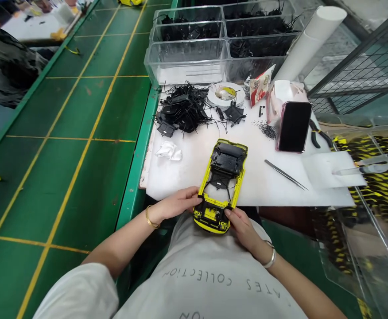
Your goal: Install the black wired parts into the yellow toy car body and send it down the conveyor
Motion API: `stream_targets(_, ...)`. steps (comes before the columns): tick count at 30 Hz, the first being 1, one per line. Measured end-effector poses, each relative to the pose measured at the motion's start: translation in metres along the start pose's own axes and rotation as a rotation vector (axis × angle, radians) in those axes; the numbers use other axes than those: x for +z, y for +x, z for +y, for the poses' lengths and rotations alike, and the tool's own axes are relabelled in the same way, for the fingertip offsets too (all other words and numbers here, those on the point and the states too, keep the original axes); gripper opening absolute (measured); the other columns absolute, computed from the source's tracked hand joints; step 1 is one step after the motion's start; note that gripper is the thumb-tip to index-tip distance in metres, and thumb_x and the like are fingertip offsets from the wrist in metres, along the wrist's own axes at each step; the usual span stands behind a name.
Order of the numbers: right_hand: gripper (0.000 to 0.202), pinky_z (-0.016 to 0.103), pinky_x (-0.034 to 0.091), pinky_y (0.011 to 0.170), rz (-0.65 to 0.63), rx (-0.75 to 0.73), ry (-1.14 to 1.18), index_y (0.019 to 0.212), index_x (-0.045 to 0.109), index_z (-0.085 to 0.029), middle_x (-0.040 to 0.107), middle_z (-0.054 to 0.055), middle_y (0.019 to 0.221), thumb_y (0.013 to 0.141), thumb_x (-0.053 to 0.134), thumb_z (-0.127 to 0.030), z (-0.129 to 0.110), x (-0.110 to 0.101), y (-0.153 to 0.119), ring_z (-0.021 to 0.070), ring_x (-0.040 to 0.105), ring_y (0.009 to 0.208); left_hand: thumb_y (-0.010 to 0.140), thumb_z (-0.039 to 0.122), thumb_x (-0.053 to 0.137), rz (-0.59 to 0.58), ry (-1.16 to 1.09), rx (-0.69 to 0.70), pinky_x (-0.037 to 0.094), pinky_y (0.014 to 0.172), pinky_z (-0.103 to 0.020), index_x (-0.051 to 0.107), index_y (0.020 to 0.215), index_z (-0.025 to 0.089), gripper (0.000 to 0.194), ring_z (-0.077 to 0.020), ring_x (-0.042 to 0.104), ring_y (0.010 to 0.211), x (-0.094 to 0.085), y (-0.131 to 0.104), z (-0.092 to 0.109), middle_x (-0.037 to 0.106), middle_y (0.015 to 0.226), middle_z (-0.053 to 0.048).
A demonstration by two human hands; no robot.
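Observation:
A yellow toy car body [241, 177] with black parts inside lies upturned at the near edge of the white work surface, its near end over my lap. My left hand [184, 200] grips its left side, fingers partly hidden beneath. On the right side, my right hand [242, 225] holds the near corner with the thumb on the black part. Beyond the car body lies a heap of black parts with thin wires [185, 108]. Tweezers [285, 174] lie to its right, and a crumpled white tissue [169, 151] is at its left.
Clear divided bins [185, 66] with black parts stand at the back. A tape roll [225, 94], a phone [294, 127], pliers [320, 134] and syringes [380, 167] are around the work surface. A green conveyor belt [91, 106] runs along the left; yellow-and-black parts [376, 177] fill trays at right.

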State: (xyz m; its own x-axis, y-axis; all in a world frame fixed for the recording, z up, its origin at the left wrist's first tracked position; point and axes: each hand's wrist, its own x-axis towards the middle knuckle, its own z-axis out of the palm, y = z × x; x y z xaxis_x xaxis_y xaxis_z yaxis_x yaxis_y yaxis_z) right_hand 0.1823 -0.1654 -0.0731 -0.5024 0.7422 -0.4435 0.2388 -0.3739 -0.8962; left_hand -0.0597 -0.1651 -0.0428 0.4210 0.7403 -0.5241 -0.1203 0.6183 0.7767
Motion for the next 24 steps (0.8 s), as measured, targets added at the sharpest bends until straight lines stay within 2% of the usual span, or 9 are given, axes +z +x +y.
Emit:
stream_targets(6,0.047,0.028,0.043,0.059,-0.140,-0.142,-0.107,0.065,0.046,-0.021,0.050,0.000,0.063,0.096,0.038,-0.056,-0.015,0.008,0.001,0.0152,0.046,0.061,0.072,0.026,0.068,-0.055,-0.710,0.149,0.045,0.097,-0.039,0.061,0.107,0.015,0.037,-0.0242,0.063,0.103,0.032,0.002,-0.004,0.068,0.103,-0.009)
stream_targets(10,0.039,0.028,0.042,0.062,-0.363,-0.407,-0.328,0.073,0.050,-0.021,0.055,0.000,0.070,0.100,0.034,-0.043,-0.040,0.014,0.005,0.0147,0.048,0.064,0.069,0.024,0.063,-0.031,-0.725,0.376,0.045,0.091,-0.036,0.061,0.088,0.013,0.023,-0.0180,0.058,0.080,0.039,-0.020,0.016,0.055,0.071,-0.002)
stream_targets(14,0.019,0.028,0.041,0.065,-0.343,-0.689,-0.663,0.084,0.055,-0.020,0.059,0.002,0.078,0.097,0.043,-0.027,-0.056,0.013,0.012,0.0153,0.053,0.071,0.071,0.034,0.064,0.282,-0.218,0.711,0.044,0.082,-0.035,0.057,0.078,0.014,0.022,-0.0173,0.052,0.073,0.020,-0.073,0.046,0.050,0.069,-0.002)
stream_targets(17,0.016,0.028,0.038,0.062,-0.118,-0.876,-0.866,0.085,0.055,-0.019,0.058,0.002,0.076,0.097,0.044,-0.022,-0.057,0.001,0.027,0.0155,0.052,0.067,0.079,0.042,0.059,0.725,0.153,0.875,0.042,0.070,-0.031,0.053,0.081,0.018,0.025,-0.0177,0.051,0.072,-0.018,-0.109,0.063,0.050,0.071,-0.001)
stream_targets(19,0.018,0.029,0.036,0.060,0.056,-0.983,-0.978,0.083,0.054,-0.019,0.056,0.002,0.073,0.098,0.045,-0.023,-0.057,-0.012,0.043,0.0156,0.050,0.062,0.083,0.045,0.054,1.108,0.441,0.800,0.042,0.068,-0.030,0.051,0.083,0.020,0.025,-0.0176,0.052,0.071,-0.056,-0.125,0.068,0.052,0.074,-0.001)
stream_targets(20,0.018,0.029,0.036,0.060,0.130,-1.020,-1.019,0.083,0.054,-0.019,0.056,0.002,0.073,0.098,0.046,-0.024,-0.057,-0.019,0.051,0.0155,0.051,0.061,0.082,0.046,0.055,1.303,0.639,0.670,0.043,0.067,-0.030,0.050,0.081,0.020,0.027,-0.0178,0.052,0.071,-0.077,-0.130,0.069,0.053,0.075,-0.001)
stream_targets(22,0.019,0.029,0.036,0.059,0.231,-1.068,-1.064,0.082,0.053,-0.019,0.056,0.001,0.072,0.099,0.047,-0.027,-0.058,-0.032,0.066,0.0151,0.052,0.060,0.085,0.049,0.049,1.625,0.962,0.224,0.044,0.067,-0.031,0.048,0.082,0.020,0.030,-0.0198,0.056,0.071,-0.117,-0.136,0.067,0.057,0.076,-0.003)
stream_targets(23,0.021,0.029,0.037,0.059,0.258,-1.075,-1.073,0.082,0.053,-0.019,0.056,0.001,0.071,0.099,0.046,-0.028,-0.058,-0.038,0.073,0.0148,0.052,0.059,0.087,0.051,0.045,1.695,1.051,-0.021,0.045,0.068,-0.032,0.047,0.084,0.019,0.032,-0.0211,0.058,0.073,-0.135,-0.138,0.064,0.060,0.080,-0.006)
stream_targets(24,0.022,0.028,0.037,0.058,0.270,-1.079,-1.081,0.082,0.052,-0.019,0.055,0.000,0.070,0.100,0.045,-0.030,-0.058,-0.042,0.078,0.0144,0.053,0.058,0.089,0.051,0.044,1.734,1.061,-0.115,0.045,0.069,-0.034,0.048,0.085,0.017,0.034,-0.0231,0.060,0.075,-0.149,-0.139,0.060,0.062,0.082,-0.009)
